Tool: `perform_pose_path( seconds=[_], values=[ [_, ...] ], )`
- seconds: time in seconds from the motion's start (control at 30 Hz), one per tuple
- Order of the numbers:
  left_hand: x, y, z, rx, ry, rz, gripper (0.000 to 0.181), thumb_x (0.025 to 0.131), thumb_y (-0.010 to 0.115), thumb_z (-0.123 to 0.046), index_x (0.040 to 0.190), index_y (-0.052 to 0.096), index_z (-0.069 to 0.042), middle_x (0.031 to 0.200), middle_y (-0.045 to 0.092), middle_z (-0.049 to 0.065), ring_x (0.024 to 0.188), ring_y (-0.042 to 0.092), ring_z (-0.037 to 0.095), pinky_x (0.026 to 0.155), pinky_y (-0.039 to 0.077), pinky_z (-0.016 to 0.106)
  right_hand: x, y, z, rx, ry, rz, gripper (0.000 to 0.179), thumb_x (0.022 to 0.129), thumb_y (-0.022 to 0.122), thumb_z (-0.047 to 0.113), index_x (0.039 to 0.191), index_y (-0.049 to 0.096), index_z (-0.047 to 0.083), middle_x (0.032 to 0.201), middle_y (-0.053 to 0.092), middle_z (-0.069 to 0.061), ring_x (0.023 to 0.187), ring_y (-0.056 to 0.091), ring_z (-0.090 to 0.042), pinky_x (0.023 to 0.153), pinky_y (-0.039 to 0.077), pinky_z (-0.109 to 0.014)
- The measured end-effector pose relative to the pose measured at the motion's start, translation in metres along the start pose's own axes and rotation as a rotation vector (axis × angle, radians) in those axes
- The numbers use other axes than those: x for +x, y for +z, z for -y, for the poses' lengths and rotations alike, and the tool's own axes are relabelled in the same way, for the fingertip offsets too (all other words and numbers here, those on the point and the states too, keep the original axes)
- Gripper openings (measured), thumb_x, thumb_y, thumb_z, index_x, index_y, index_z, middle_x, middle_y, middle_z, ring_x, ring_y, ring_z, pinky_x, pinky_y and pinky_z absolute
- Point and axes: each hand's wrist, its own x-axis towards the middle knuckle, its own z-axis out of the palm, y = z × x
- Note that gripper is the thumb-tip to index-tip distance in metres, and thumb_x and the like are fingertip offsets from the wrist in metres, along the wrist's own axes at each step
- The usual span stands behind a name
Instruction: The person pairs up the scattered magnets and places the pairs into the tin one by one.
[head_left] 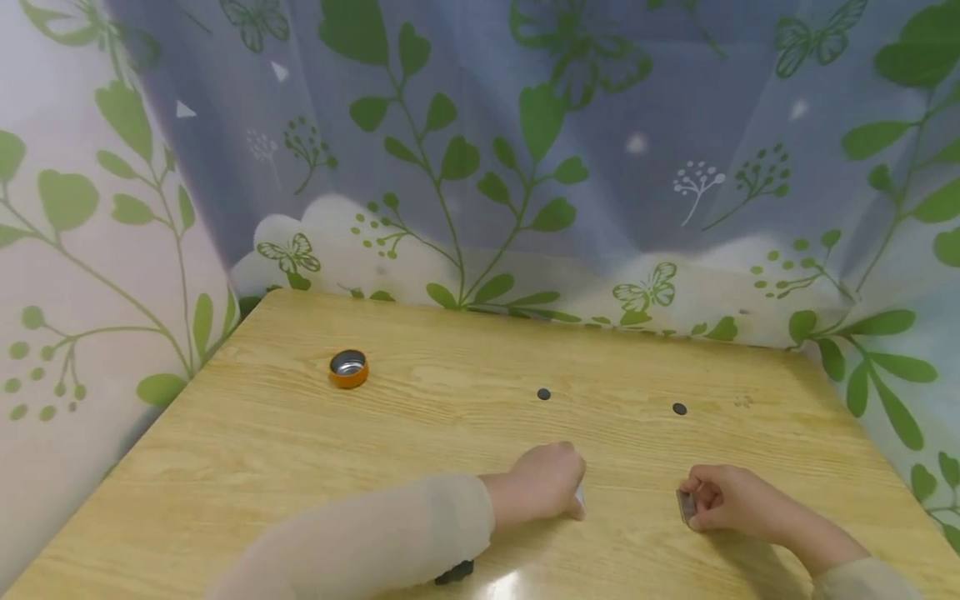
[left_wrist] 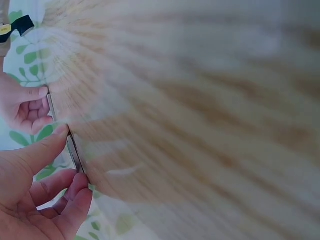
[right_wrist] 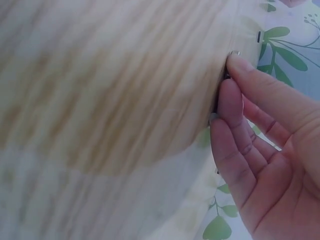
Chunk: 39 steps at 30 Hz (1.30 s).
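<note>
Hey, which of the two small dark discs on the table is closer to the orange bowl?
The left disc in the head view, beyond the left hand. The right disc, beyond the right hand, lies farther from the bowl.

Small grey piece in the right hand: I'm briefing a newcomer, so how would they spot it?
On the yellow wood-grain table, at the near right, find the right hand. It pinches a small, flat, grey, straight-edged piece. That shape sets it apart from two round black discs beyond.
</note>
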Motion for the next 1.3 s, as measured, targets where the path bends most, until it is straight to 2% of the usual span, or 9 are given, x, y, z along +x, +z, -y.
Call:
perform_pose_path(
  seconds=[0.13,0.3,0.47,0.63,0.93,1.13,1.3],
  values=[
    [0.005,0.003,-0.006,0.028,-0.006,0.022,0.027,0.071,0.081,-0.034,0.081,0.067,-0.013,0.077,0.054,-0.005,0.062,0.047,0.006,0.056,0.042,0.018,0.001,0.003,0.001,0.001,-0.008,-0.002,0.032,0.078,0.075,0.02,0.098,0.059,0.001,0.072,0.056,0.007,0.064,0.049,-0.003,0.056,0.042,-0.023],
    [0.008,0.007,-0.008,0.004,-0.013,0.042,0.028,0.071,0.081,-0.033,0.086,0.068,-0.013,0.079,0.056,-0.004,0.064,0.048,0.006,0.058,0.044,0.017,0.005,0.009,0.003,-0.024,-0.033,-0.001,0.032,0.078,0.075,0.022,0.097,0.059,0.002,0.072,0.056,0.009,0.066,0.05,-0.002,0.057,0.042,-0.023],
    [0.007,0.004,-0.009,-0.001,-0.005,0.023,0.028,0.071,0.081,-0.032,0.086,0.068,-0.013,0.079,0.056,-0.004,0.063,0.048,0.006,0.057,0.044,0.017,0.011,0.009,0.008,-0.051,-0.038,-0.005,0.031,0.078,0.075,0.023,0.096,0.059,0.004,0.07,0.055,0.01,0.064,0.048,-0.001,0.056,0.041,-0.023],
    [0.009,0.001,-0.014,0.044,-0.003,0.013,0.031,0.07,0.082,-0.036,0.088,0.069,-0.015,0.081,0.057,-0.005,0.064,0.049,0.005,0.058,0.044,0.017,0.017,0.01,0.012,-0.054,-0.033,0.002,0.03,0.077,0.076,0.022,0.096,0.059,0.005,0.069,0.056,0.01,0.063,0.048,-0.001,0.055,0.041,-0.023],
    [0.017,0.007,-0.021,0.055,-0.015,0.031,0.028,0.07,0.081,-0.038,0.084,0.068,-0.016,0.078,0.055,-0.006,0.062,0.047,0.005,0.057,0.043,0.017,0.022,0.015,0.015,-0.027,-0.036,0.011,0.03,0.077,0.076,0.019,0.096,0.059,0.003,0.07,0.057,0.008,0.063,0.05,-0.003,0.056,0.043,-0.023],
    [0.018,0.0,-0.022,0.06,0.038,-0.009,0.024,0.071,0.08,-0.033,0.074,0.065,-0.015,0.072,0.052,-0.006,0.061,0.045,0.005,0.053,0.04,0.018,0.028,0.011,0.024,-0.077,-0.041,0.007,0.031,0.077,0.076,0.018,0.097,0.059,0.002,0.071,0.058,0.008,0.063,0.05,-0.003,0.056,0.044,-0.024],
    [0.022,0.001,-0.024,0.072,0.055,-0.01,0.024,0.072,0.08,-0.034,0.071,0.064,-0.016,0.07,0.052,-0.008,0.061,0.044,0.004,0.052,0.04,0.018,0.031,0.011,0.029,-0.056,-0.021,0.026,0.031,0.078,0.075,0.019,0.098,0.059,0.003,0.071,0.058,0.008,0.062,0.05,-0.003,0.056,0.044,-0.024]
  ],
)
